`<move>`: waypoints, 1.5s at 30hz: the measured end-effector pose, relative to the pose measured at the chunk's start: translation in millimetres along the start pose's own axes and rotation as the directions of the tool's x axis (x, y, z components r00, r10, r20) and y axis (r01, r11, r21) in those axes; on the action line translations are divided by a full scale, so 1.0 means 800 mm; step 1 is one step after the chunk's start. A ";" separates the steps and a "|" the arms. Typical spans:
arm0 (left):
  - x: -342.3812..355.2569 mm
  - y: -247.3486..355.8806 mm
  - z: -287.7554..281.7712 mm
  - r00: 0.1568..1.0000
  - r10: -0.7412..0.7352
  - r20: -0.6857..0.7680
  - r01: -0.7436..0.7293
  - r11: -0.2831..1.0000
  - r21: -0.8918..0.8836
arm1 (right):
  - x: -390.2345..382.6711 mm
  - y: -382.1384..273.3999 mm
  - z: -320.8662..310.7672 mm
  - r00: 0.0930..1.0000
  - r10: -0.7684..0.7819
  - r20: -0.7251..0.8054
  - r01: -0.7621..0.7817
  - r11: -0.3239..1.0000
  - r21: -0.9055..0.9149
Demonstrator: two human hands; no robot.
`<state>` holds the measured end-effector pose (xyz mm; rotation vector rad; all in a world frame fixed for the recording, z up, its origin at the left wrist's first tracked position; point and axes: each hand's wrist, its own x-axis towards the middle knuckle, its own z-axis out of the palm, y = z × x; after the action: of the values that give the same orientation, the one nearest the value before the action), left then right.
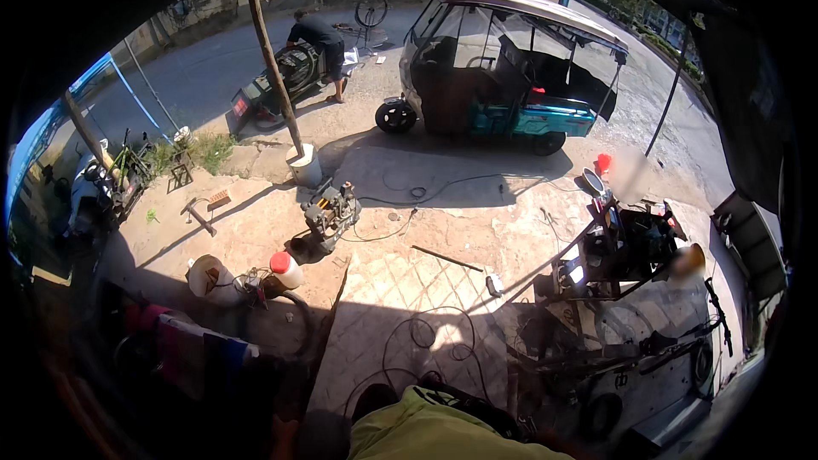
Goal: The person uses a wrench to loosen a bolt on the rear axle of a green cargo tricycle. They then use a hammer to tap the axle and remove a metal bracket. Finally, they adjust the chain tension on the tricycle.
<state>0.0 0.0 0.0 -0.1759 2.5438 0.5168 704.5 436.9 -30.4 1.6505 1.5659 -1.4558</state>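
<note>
My yellow-green top (434,426) and dark shoes show at the lower edge. Left of them, a dim brownish patch in deep shade may be my left hand (285,439); its fingers cannot be made out. My right hand does not show. Ahead of my feet a thin dark hose (422,332) lies in loops on the patterned paving (392,290). A dark rod (447,257) and a small grey hand tool (493,284) lie beyond it. Further off stands a compact motor-like machine (331,211); a white jug with a red lid (286,269) is on its left.
A teal three-wheeler (511,77) with a roof is parked ahead. At the far left, another person (317,38) bends over an overturned vehicle (294,72). A wooden post (273,60) stands in a white bucket (304,166). A cluttered workbench (626,243) and metal frames are at the right.
</note>
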 end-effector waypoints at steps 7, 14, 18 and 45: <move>0.127 0.307 0.038 0.928 0.292 0.230 -0.322 0.940 0.108 | 0.114 -0.218 -0.072 0.970 0.148 -0.195 -0.151 0.989 -0.003; 0.304 0.545 0.055 0.813 0.480 0.330 -0.550 0.818 0.166 | 0.222 -0.459 -0.100 0.965 0.086 -0.246 0.001 0.944 0.330; 0.401 0.638 0.068 0.784 0.507 0.359 -0.591 0.786 0.181 | 0.250 -0.558 -0.073 0.976 0.093 -0.198 -0.044 0.970 0.239; 0.740 0.887 0.233 0.925 0.088 0.371 -0.193 0.947 0.257 | 0.712 -0.996 -0.401 0.949 0.104 -0.297 0.031 0.909 0.416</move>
<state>-573.1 712.9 -227.0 0.1957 2.2484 0.1985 -4.0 1175.5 -149.0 2.2408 1.4316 -1.6562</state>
